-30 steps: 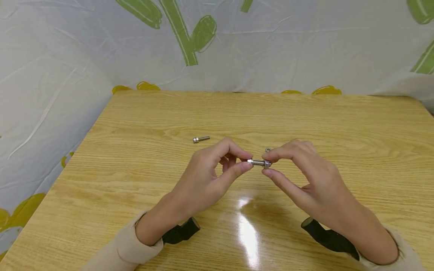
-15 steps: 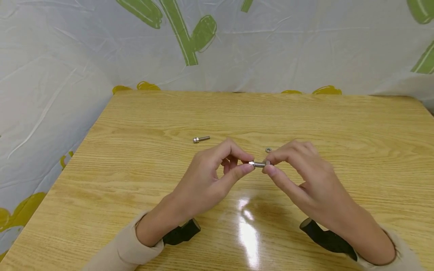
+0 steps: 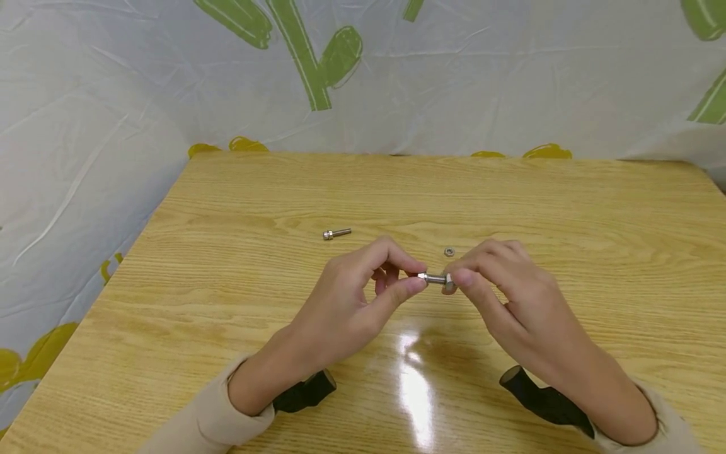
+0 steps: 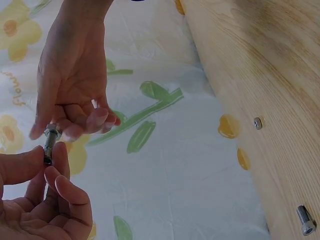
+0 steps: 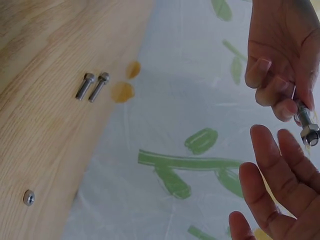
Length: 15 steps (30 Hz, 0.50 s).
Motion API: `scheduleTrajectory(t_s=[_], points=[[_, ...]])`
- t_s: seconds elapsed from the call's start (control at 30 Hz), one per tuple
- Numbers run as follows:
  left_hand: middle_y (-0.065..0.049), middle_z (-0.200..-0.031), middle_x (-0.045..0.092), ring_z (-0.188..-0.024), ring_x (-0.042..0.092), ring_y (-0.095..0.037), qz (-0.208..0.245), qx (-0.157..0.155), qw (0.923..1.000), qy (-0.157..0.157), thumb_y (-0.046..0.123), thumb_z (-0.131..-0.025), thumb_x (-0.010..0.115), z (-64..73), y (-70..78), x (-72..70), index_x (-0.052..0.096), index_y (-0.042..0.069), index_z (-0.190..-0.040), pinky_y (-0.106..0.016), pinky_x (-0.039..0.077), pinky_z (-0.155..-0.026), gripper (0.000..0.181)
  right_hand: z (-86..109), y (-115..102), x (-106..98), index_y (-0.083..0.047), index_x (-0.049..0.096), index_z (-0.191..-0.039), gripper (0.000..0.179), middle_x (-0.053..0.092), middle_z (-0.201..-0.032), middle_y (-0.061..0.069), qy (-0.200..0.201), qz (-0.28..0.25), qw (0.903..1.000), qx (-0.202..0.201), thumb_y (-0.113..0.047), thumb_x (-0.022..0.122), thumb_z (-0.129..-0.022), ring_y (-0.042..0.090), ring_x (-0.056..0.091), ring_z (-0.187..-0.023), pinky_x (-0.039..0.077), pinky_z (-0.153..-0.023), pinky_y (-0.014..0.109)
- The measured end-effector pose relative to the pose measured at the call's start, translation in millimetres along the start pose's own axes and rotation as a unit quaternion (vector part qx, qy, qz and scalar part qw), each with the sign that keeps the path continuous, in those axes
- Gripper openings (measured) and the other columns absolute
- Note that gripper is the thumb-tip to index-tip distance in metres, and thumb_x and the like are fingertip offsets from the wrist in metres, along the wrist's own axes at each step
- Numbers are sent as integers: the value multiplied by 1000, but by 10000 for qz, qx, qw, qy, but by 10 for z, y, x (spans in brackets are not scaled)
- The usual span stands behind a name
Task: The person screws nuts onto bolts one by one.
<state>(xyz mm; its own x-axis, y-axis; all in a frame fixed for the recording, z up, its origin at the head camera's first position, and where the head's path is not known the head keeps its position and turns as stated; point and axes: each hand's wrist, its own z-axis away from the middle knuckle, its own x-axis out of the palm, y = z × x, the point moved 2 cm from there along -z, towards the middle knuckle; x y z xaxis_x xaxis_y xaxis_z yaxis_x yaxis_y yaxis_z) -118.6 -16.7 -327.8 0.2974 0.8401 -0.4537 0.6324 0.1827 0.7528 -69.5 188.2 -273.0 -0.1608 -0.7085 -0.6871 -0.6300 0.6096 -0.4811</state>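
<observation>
My left hand [image 3: 354,299] pinches the head end of a silver bolt [image 3: 435,279] between thumb and forefinger. The bolt lies roughly level above the table, its threaded end toward the right. Around that end sits a hex nut [image 3: 450,282], which also shows plainly in the right wrist view. My right hand [image 3: 524,309] has its thumb and forefinger at this nut, the thumb along its near side. The other fingers of that hand are fairly straight in the right wrist view. Left fingertips cover most of the bolt's head in the head view.
A loose nut [image 3: 449,251] lies on the wooden table [image 3: 255,302] just beyond the hands. Farther left lies a bolt [image 3: 337,234]; the right wrist view shows two bolt shapes [image 5: 85,86] side by side. A patterned cloth [image 3: 454,82] hangs behind the table.
Both hands have sunk slightly nearer, holding the bolt. My right thumb has slid over the nut toward the right, and the loose nut behind has come fully into view.
</observation>
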Motion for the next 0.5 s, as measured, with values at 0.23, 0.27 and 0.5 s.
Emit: scheduleTrajectory(t_s=[0.23,0.27,0.5], points=[[21,-93,61,-68,51,0,121,-44,9999,74,33,-91,60,-76,270,-123,56,36,-108,-22,45,-59,18,-30,-41,-20,-18,57,-120,51,61,-108,-8,8,13,9997,-239,-20,79,-74,12,51,-100,38,-87,17],[21,-92,62,-68,51,-1,110,-71,9999,74,33,-91,60,-80,294,-133,56,36,-107,-23,45,-59,17,-42,-52,-20,-15,58,-119,49,62,-108,-7,81,-48,9993,-372,-19,78,-75,13,52,-100,39,-87,17],[21,-91,61,-68,51,0,153,-112,9998,93,30,-92,58,-119,516,-212,56,35,-104,-22,46,-60,13,-74,-79,-29,-9,61,-112,36,63,-105,-3,303,-247,9964,-756,-14,74,-80,15,54,-99,39,-88,17]])
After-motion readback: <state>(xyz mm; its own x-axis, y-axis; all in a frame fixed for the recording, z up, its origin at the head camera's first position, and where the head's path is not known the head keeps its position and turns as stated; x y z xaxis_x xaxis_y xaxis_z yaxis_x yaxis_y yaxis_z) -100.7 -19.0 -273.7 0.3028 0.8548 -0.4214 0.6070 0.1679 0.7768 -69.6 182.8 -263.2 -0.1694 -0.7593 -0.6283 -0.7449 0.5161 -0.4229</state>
